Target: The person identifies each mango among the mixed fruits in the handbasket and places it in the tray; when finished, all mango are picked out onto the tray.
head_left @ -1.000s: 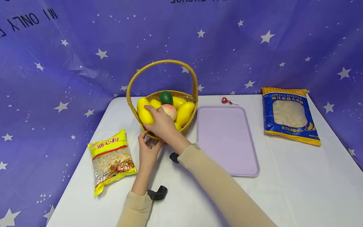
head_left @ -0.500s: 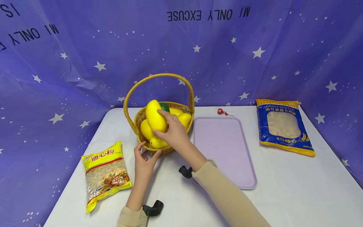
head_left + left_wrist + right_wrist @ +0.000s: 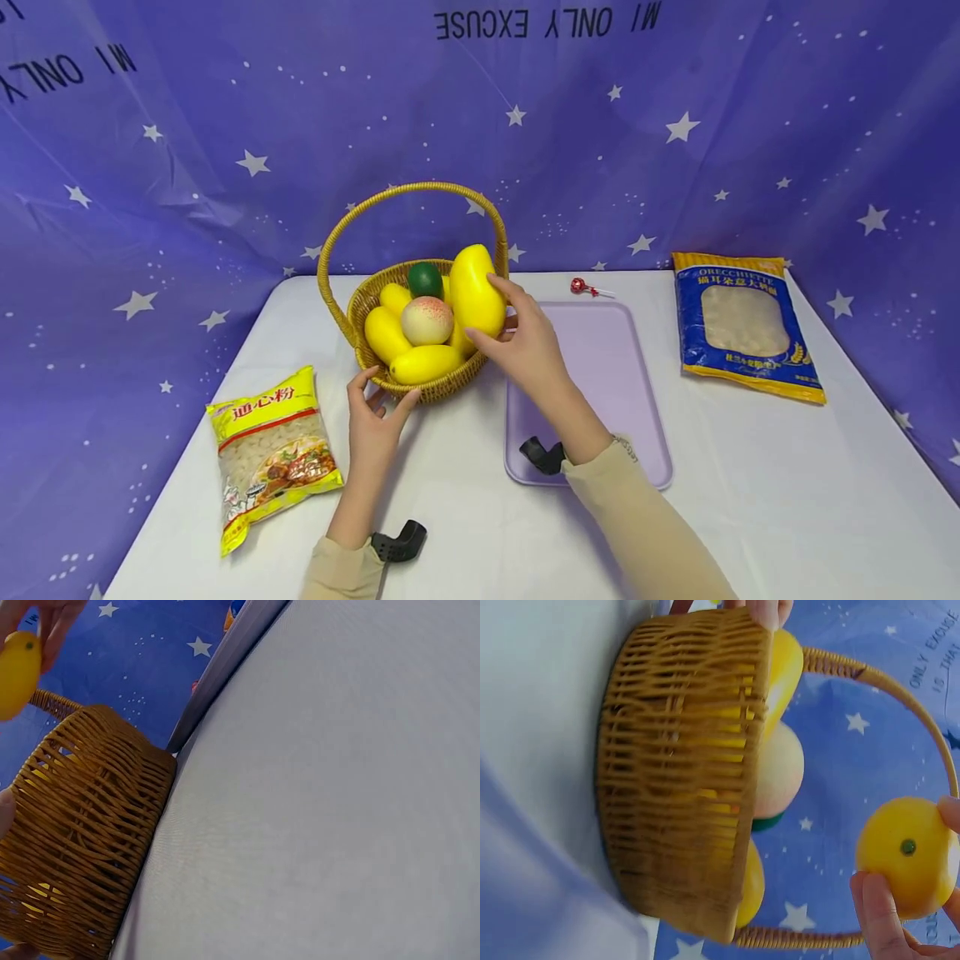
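Observation:
A wicker basket [image 3: 442, 386] with a tall handle holds several yellow mangoes [image 3: 427, 364], a pale peach with a red-speckled top [image 3: 427, 321] and a dark green round fruit [image 3: 424, 280]. In my right hand [image 3: 531, 343] is another yellow mango [image 3: 477, 292], pinched between thumb and fingers above the basket's right side. From the right wrist view, this mango [image 3: 900, 851] hangs clear of the rim, its green stem spot facing the camera. My left hand [image 3: 375, 425] holds the basket's near-left rim, fingers and thumb spread; part of it is hidden in its wrist view.
Right of the basket lies a light purple tray [image 3: 592, 392], partly under my right forearm. A red-wrapped lollipop [image 3: 579, 286] lies behind it. A yellow pasta bag [image 3: 277, 458] is at the left, a blue orecchiette bag [image 3: 742, 321] at the far right. A starry purple cloth [image 3: 585, 167] hangs behind.
My right hand has lifted a mango from the basket's left side and carried it over to the right side, uncovering the peach. The left hand stays at the rim.

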Demonstrator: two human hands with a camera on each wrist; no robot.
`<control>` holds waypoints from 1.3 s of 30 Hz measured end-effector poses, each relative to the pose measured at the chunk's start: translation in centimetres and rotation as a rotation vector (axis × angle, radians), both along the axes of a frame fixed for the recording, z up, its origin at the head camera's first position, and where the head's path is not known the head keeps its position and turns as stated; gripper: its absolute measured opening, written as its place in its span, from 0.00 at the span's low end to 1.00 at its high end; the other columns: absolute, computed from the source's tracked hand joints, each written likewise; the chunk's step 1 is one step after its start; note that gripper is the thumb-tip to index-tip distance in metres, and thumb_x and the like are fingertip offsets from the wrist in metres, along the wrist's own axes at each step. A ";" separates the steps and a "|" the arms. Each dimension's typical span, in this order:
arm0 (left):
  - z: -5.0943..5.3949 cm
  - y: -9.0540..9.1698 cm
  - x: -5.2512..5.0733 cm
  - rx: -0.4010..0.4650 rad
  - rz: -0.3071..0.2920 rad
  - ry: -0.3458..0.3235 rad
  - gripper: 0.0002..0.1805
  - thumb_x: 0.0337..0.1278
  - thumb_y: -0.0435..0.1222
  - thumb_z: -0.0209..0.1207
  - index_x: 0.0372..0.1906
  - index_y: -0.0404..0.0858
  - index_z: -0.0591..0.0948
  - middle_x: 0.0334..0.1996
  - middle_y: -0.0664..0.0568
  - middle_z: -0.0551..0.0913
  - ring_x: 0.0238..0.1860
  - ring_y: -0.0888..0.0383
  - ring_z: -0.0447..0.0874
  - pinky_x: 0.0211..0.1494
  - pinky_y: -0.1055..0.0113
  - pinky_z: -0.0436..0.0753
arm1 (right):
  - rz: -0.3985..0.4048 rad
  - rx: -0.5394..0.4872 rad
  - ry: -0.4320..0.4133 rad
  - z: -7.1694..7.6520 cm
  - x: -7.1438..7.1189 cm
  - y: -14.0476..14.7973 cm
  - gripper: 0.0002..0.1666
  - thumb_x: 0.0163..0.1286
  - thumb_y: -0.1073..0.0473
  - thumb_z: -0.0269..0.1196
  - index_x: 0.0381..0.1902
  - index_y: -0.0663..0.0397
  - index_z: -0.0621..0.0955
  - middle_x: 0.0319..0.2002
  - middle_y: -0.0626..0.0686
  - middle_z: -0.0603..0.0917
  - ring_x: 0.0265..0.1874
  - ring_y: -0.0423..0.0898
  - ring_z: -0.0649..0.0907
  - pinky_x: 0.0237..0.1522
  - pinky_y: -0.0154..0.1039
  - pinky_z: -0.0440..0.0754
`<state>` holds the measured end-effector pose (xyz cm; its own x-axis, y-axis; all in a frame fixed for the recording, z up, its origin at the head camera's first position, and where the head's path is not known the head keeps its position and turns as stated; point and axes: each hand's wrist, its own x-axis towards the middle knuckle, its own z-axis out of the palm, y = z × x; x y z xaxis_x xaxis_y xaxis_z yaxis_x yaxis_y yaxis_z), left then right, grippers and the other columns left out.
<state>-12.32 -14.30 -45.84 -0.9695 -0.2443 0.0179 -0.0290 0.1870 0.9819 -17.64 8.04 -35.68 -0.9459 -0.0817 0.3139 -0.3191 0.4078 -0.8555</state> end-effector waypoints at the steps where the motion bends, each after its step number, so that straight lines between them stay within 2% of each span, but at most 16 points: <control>1: -0.2 0.0 -0.1 -0.003 0.004 0.007 0.41 0.53 0.50 0.68 0.67 0.48 0.60 0.70 0.48 0.57 0.65 0.45 0.66 0.66 0.49 0.64 | -0.008 -0.011 -0.006 -0.1 0.1 0.4 0.43 0.57 0.55 0.73 0.69 0.41 0.68 0.55 0.54 0.73 0.36 0.49 0.80 0.39 0.39 0.83; 6: -0.7 0.0 -0.3 -0.005 0.021 0.031 0.41 0.51 0.50 0.69 0.66 0.48 0.61 0.69 0.48 0.58 0.64 0.45 0.67 0.66 0.48 0.65 | -0.062 -0.047 -0.028 -0.6 0.3 2.4 0.44 0.56 0.57 0.74 0.69 0.41 0.68 0.56 0.56 0.74 0.36 0.50 0.80 0.40 0.39 0.83; 10: -0.8 -0.1 -0.3 -0.007 0.020 0.023 0.41 0.51 0.50 0.69 0.66 0.48 0.61 0.69 0.47 0.58 0.64 0.45 0.67 0.66 0.49 0.65 | -0.106 -0.080 -0.061 -1.4 0.2 3.8 0.44 0.56 0.57 0.74 0.69 0.40 0.68 0.54 0.58 0.75 0.35 0.51 0.80 0.39 0.41 0.83; 16: -0.7 -0.2 -0.3 -0.018 0.010 0.005 0.42 0.51 0.51 0.69 0.67 0.48 0.60 0.70 0.45 0.57 0.64 0.45 0.66 0.66 0.48 0.64 | -0.178 -0.124 -0.200 -3.5 -0.3 5.6 0.44 0.58 0.55 0.73 0.70 0.37 0.66 0.53 0.59 0.74 0.35 0.52 0.81 0.37 0.40 0.80; 20: -0.7 -0.2 -0.3 -0.019 0.004 0.010 0.42 0.51 0.52 0.69 0.67 0.48 0.60 0.70 0.46 0.56 0.64 0.45 0.66 0.66 0.48 0.65 | -0.199 -0.141 -0.290 -5.2 -1.1 6.4 0.44 0.59 0.57 0.71 0.71 0.43 0.65 0.52 0.62 0.73 0.37 0.55 0.80 0.37 0.40 0.80; 23: -0.7 -0.1 -0.3 -0.015 0.009 0.014 0.42 0.51 0.51 0.69 0.67 0.48 0.60 0.70 0.46 0.57 0.64 0.45 0.67 0.66 0.48 0.65 | -0.215 -0.122 -0.347 -6.4 -1.6 6.7 0.44 0.59 0.57 0.71 0.71 0.46 0.64 0.53 0.63 0.72 0.43 0.56 0.77 0.41 0.43 0.79; 26: -0.9 0.0 -0.2 -0.009 0.013 0.020 0.41 0.51 0.51 0.69 0.67 0.48 0.60 0.69 0.46 0.57 0.64 0.45 0.67 0.66 0.48 0.65 | -0.221 -0.129 -0.395 -7.6 -2.0 6.8 0.44 0.59 0.57 0.71 0.71 0.47 0.64 0.52 0.64 0.72 0.47 0.56 0.75 0.42 0.44 0.80; 29: -1.2 0.1 -0.1 -0.007 0.018 0.023 0.41 0.51 0.50 0.69 0.67 0.49 0.60 0.69 0.46 0.57 0.63 0.45 0.67 0.65 0.48 0.65 | -0.209 -0.163 -0.424 -8.5 -2.2 6.7 0.44 0.59 0.58 0.70 0.71 0.48 0.63 0.49 0.64 0.71 0.45 0.54 0.75 0.41 0.42 0.82; 34: -1.1 0.0 -0.2 -0.008 0.014 0.010 0.41 0.51 0.51 0.68 0.67 0.48 0.60 0.70 0.46 0.57 0.64 0.45 0.67 0.66 0.48 0.65 | -0.189 -0.205 -0.442 -8.9 -2.5 6.2 0.44 0.60 0.59 0.70 0.71 0.51 0.62 0.45 0.63 0.71 0.40 0.51 0.76 0.38 0.39 0.84; 39: -1.0 -0.1 -0.4 -0.015 0.014 0.011 0.41 0.51 0.53 0.68 0.66 0.49 0.60 0.70 0.47 0.56 0.64 0.46 0.67 0.66 0.48 0.65 | -0.175 -0.236 -0.458 -9.3 -3.3 5.7 0.44 0.61 0.59 0.69 0.71 0.51 0.62 0.44 0.62 0.73 0.39 0.50 0.77 0.37 0.37 0.83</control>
<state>-12.70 -14.37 -46.82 -0.9656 -0.2580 0.0320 -0.0215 0.2017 0.9792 -20.91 13.77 -44.98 -0.9834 0.1121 -0.1429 0.1633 0.2016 -0.9658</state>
